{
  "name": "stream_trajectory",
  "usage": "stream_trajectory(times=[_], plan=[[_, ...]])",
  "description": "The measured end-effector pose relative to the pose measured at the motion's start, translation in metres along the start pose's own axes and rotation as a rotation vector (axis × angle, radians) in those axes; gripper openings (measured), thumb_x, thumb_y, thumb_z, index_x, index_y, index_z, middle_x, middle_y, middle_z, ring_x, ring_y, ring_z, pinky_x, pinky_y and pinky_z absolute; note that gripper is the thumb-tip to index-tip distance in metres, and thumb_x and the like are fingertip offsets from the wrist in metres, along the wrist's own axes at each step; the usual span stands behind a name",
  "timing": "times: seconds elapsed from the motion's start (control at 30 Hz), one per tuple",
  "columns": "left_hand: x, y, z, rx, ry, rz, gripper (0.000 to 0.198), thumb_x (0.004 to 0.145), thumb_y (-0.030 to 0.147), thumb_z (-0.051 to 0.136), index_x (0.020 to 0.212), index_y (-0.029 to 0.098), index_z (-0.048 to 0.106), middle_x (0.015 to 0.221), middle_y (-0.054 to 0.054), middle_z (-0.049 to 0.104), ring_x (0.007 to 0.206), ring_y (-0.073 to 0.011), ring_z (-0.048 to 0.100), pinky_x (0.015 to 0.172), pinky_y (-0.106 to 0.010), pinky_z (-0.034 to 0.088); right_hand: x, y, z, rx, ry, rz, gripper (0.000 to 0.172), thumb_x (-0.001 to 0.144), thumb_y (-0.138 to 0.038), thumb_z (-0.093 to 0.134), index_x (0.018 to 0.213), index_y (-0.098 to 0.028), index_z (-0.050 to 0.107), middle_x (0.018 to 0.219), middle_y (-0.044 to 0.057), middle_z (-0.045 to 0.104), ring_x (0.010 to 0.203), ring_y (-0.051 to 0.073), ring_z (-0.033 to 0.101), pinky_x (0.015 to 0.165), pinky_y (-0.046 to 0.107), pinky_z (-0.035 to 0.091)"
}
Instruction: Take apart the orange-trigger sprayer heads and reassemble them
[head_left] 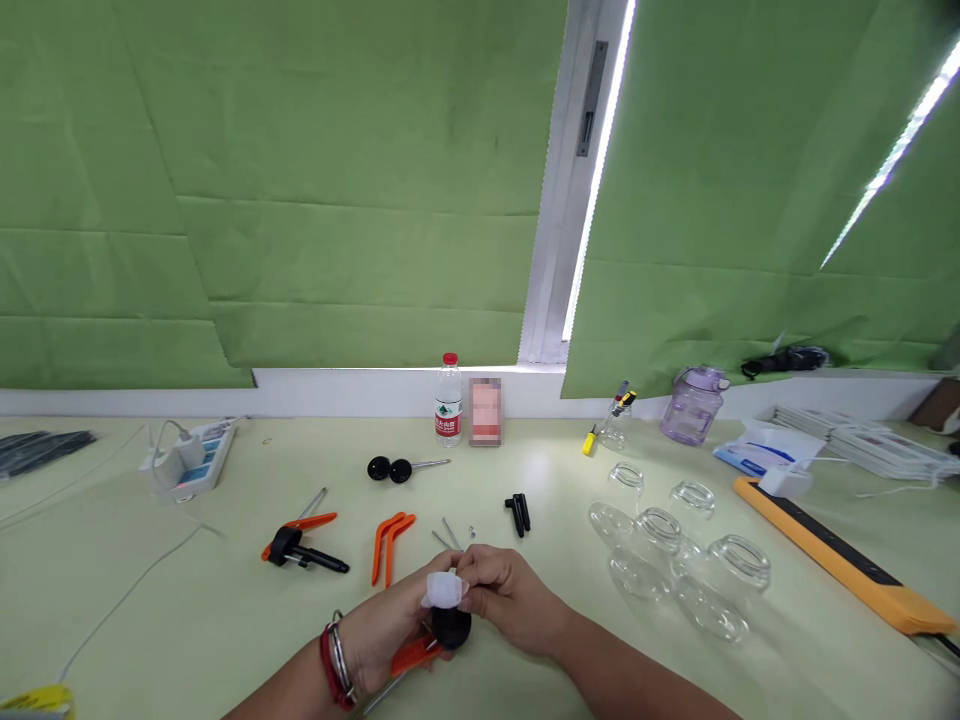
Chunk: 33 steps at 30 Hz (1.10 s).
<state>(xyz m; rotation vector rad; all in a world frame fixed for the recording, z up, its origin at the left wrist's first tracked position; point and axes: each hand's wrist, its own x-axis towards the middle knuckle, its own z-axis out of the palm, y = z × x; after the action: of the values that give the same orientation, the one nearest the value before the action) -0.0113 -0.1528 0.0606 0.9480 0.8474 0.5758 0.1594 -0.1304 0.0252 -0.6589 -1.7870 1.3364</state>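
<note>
My left hand (379, 635) is closed around a part with a round black cap (451, 629), an orange handle (414, 656) and a thin metal rod (384, 694) that points down toward the front edge. A translucent white plastic piece (445, 590) sits against the top of the black cap. My right hand (521, 605) pinches the edge of that white piece between thumb and fingers. Just beyond my hands lie metal pins (448, 535) and tiny hardware (472, 532). Two loose orange handles (390, 545) are to the left of them. My fingers partly hide the held part.
Farther left lies a black-and-orange pump-like assembly (300, 545). Black round caps (390, 469) with a rod and black tubes (518, 514) lie beyond my hands. Clear glass vessels (675, 560), an orange power strip (840, 555), a water bottle (448, 405) and a white socket strip (202, 460) surround the workspace.
</note>
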Motion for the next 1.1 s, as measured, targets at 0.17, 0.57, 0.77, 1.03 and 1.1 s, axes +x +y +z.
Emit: stream_trajectory(times=[0.17,0.57,0.77,1.03,1.1], plan=[[0.0018,-0.0023,-0.0029,0.02,0.001,-0.019,0.039,0.074,0.048,0.056,0.107,0.026,0.055,0.073,0.001,0.052,0.06,-0.0114,0.048,0.056,-0.022,0.038,-0.0006,0.0006,0.0008,-0.008,-0.002,-0.002,0.017,0.079,-0.036,0.063,0.085,-0.024,0.073,0.082,0.001,0.055,0.08,0.014,0.054,0.076,0.027,0.043],[0.0011,-0.0011,-0.0021,0.048,-0.008,0.002,0.035,0.072,0.04,0.054,0.103,0.024,0.055,0.074,-0.001,0.053,0.055,-0.011,0.048,0.05,-0.021,0.034,-0.0014,0.0,0.0043,0.233,0.003,0.074,0.018,0.074,-0.032,0.068,0.086,-0.019,0.066,0.086,0.002,0.061,0.08,0.014,0.054,0.076,0.028,0.042],[0.0011,-0.0011,-0.0018,0.049,-0.006,-0.006,0.032,0.072,0.041,0.053,0.098,0.023,0.054,0.074,0.0,0.052,0.057,-0.0114,0.05,0.05,-0.021,0.034,0.0001,0.0007,0.0054,0.26,-0.004,0.02,0.015,0.074,-0.032,0.068,0.079,-0.018,0.065,0.086,0.002,0.061,0.081,0.014,0.054,0.076,0.027,0.043],[0.0014,-0.0014,-0.0024,0.068,-0.021,-0.012,0.033,0.075,0.042,0.051,0.103,0.025,0.054,0.073,0.001,0.05,0.054,-0.0102,0.047,0.047,-0.02,0.029,-0.0016,0.0008,0.0014,0.126,-0.009,-0.037,0.013,0.079,-0.03,0.063,0.085,-0.021,0.07,0.089,0.002,0.062,0.084,0.015,0.056,0.079,0.029,0.043],[0.001,-0.0004,-0.0015,0.073,-0.012,-0.02,0.033,0.076,0.041,0.051,0.105,0.026,0.053,0.072,0.001,0.049,0.053,-0.0097,0.046,0.047,-0.02,0.029,-0.0019,0.0034,0.0009,0.104,-0.013,-0.042,0.013,0.081,-0.028,0.062,0.087,-0.022,0.071,0.09,0.002,0.061,0.085,0.015,0.056,0.08,0.029,0.043]])
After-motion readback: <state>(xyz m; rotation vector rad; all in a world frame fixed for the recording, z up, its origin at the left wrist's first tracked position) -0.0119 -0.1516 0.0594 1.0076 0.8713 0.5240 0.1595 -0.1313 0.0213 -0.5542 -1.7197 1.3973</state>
